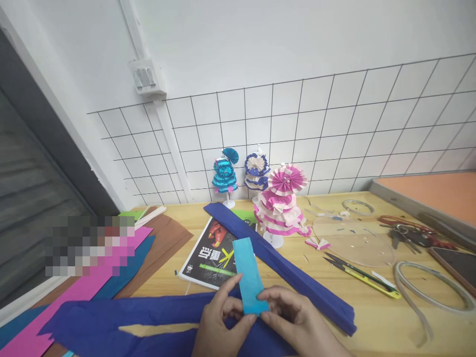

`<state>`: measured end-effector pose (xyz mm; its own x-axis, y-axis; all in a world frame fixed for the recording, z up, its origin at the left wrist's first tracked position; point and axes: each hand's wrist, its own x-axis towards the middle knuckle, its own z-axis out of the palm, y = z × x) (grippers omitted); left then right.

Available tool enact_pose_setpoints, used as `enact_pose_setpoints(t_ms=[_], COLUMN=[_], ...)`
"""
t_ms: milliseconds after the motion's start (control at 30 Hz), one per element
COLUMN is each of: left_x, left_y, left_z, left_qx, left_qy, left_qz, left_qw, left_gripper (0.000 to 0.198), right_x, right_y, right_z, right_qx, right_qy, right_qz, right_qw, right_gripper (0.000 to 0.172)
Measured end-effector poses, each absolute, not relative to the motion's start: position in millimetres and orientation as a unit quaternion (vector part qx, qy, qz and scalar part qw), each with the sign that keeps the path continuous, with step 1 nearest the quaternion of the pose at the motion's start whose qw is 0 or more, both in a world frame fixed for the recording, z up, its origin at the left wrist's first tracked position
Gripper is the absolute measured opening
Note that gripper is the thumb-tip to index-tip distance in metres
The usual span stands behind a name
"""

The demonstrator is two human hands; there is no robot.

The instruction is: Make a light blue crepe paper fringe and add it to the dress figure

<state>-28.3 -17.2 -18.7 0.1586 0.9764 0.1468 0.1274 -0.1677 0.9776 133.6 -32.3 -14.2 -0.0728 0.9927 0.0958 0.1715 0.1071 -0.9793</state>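
The left hand (223,322) and the right hand (295,312) pinch the lower part of a light-blue paper strip (246,265) between thumbs and fingers; its far end extends free beyond the grip. Dark-blue paper (167,310) lies below the grip, yellow-handled snips (372,282) to its right, and a pink-and-white paper tree (278,210) stands farther beyond.

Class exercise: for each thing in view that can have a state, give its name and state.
Left hand: pinching the light blue strip
Right hand: pinching the same strip
Light blue strip: held in both hands
Long dark blue strip: lying across the booklet
Booklet: lying flat, partly covered
Yellow snips: lying down, not held
Pink-and-white paper figure: standing upright
Teal paper figure: standing upright
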Motion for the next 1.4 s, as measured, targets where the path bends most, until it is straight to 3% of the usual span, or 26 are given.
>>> enact_pose_setpoints(t_ms=[400, 633, 900, 1400], left_x=[-37, -36, -37, -39], left_y=[-15, -15, -14, -12], left_z=[-9, -7, -7, -5], left_qx=[0.745, 0.777, 0.784, 0.812], left_qy=[0.458, 0.427, 0.427, 0.372], left_qz=[0.389, 0.385, 0.377, 0.401], left_qw=[0.289, 0.257, 0.247, 0.203], left_gripper=[0.018, 0.021, 0.018, 0.018], right_x=[139, 139, 140, 142], right_y=[-31, -32, -32, -31], right_z=[-14, -15, -11, -8], right_qx=[-0.464, -0.449, -0.456, -0.438], right_qy=[-0.673, -0.686, -0.697, -0.722], right_qz=[0.349, 0.344, 0.339, 0.332], right_qw=[0.459, 0.457, 0.436, 0.419], right_gripper=[0.014, 0.023, 0.014, 0.017])
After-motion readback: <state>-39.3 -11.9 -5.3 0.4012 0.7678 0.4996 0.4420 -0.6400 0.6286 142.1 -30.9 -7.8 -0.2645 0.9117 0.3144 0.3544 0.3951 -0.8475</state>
